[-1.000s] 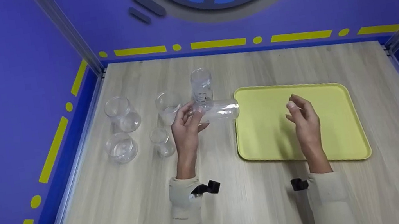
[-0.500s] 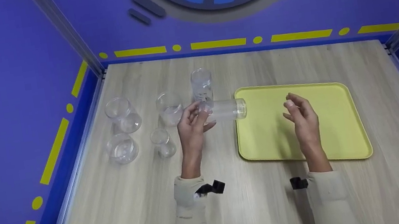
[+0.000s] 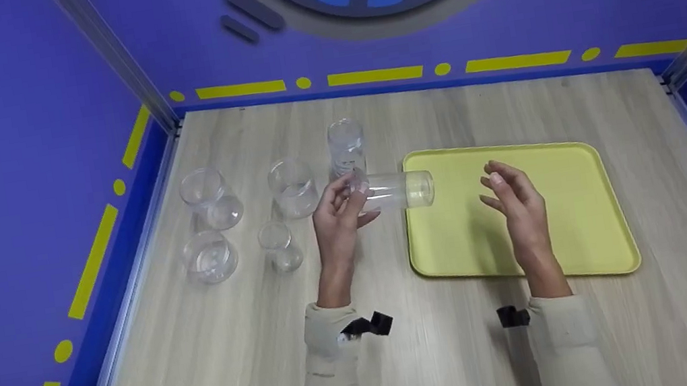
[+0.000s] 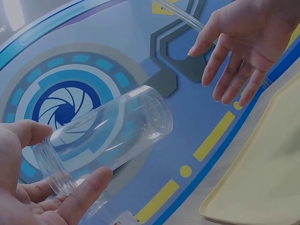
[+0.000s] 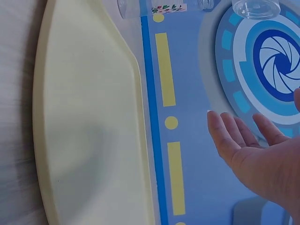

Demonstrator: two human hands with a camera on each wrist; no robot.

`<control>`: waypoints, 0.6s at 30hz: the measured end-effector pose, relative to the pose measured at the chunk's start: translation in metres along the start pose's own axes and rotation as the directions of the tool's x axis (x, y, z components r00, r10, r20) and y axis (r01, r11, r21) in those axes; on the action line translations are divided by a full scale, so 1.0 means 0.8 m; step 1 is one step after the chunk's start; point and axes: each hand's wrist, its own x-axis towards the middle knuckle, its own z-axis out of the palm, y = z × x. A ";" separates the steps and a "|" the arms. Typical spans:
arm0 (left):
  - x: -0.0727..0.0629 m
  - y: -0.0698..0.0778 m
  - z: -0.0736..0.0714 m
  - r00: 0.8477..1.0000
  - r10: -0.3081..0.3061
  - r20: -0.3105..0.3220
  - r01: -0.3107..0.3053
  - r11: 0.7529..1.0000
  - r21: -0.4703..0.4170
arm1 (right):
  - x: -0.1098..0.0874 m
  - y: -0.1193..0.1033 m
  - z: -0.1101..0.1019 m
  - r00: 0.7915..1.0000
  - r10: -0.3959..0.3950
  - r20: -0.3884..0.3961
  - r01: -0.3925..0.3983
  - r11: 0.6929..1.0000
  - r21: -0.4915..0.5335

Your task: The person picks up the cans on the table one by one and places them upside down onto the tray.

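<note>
My left hand (image 3: pixel 338 228) grips a clear jar (image 3: pixel 387 192) by its neck end and holds it on its side above the table. In the left wrist view the threaded rim sits between thumb and fingers, and the jar's base (image 4: pixel 158 115) points away from the palm. The base end overlaps the left edge of a yellow tray (image 3: pixel 561 188) in the head view. My right hand (image 3: pixel 522 210) hovers over the tray with fingers loosely bent, touching nothing. Its relaxed fingers (image 5: pixel 229 136) also show in the right wrist view.
A tall clear jar (image 3: pixel 346 141) stands just behind the held one. Further left on the wooden table (image 3: pixel 237 345) are several clear containers, among them a wide one (image 3: pixel 293 188) and a small one (image 3: pixel 275 236). Blue panels (image 3: pixel 362 47) enclose the table's back and sides.
My left hand has moved a little to the right with the jar, whose base end now reaches over the tray's edge. My right hand has shifted slightly left, its fingers spreading a bit.
</note>
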 end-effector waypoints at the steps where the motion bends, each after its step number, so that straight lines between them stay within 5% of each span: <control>1: 0.000 0.000 0.001 1.000 -0.002 0.001 0.002 1.000 -0.002 | 0.000 0.000 0.000 1.000 -0.001 0.001 0.001 1.000 0.000; 18: -0.004 -0.009 0.008 1.000 -0.018 0.007 0.018 0.999 -0.034 | -0.005 -0.001 0.004 1.000 -0.009 0.017 0.009 1.000 -0.011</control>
